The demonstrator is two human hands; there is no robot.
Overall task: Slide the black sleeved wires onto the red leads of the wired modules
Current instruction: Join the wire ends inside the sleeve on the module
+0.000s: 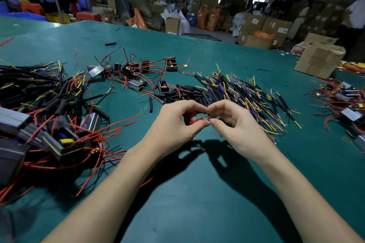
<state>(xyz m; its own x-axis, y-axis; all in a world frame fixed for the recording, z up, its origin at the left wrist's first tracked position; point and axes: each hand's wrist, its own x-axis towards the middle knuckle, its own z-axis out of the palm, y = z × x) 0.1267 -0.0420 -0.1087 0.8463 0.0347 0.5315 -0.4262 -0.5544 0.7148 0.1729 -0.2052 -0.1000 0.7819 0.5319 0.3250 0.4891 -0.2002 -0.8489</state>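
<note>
We find no brand or writing that we can read; the labels on the cardboard boxes [256,22] beyond the far edge of the tabletop [197,193] are too blurred to make out.

Our left hand [173,126] and right hand [235,124] meet above the middle of the green tabletop, fingertips nearly touching. The left thumb and forefinger are curled and pinch a thin red lead [198,120]; the right thumb and forefinger are curled too and pinch what looks like a small yellowish wire end right at the tip of that lead, though it is too small for us to be sure.

The black sleeved wires [246,92] lie in a loose fan just beyond the right hand, toward the right half of the tabletop: slim black sleeves with yellow and purple ends sticking out. Beside them, just past our fingertips, sits a heap of short black tube pieces [185,92].

The wired modules [65,138] are piled near the left edge, grey and black blocks with long red leads trailing from them. More modules [136,85] lie scattered toward the far middle, and another cluster [347,102] rests at the right edge, near a brown cardboard box [319,59] standing on the tabletop.
</note>
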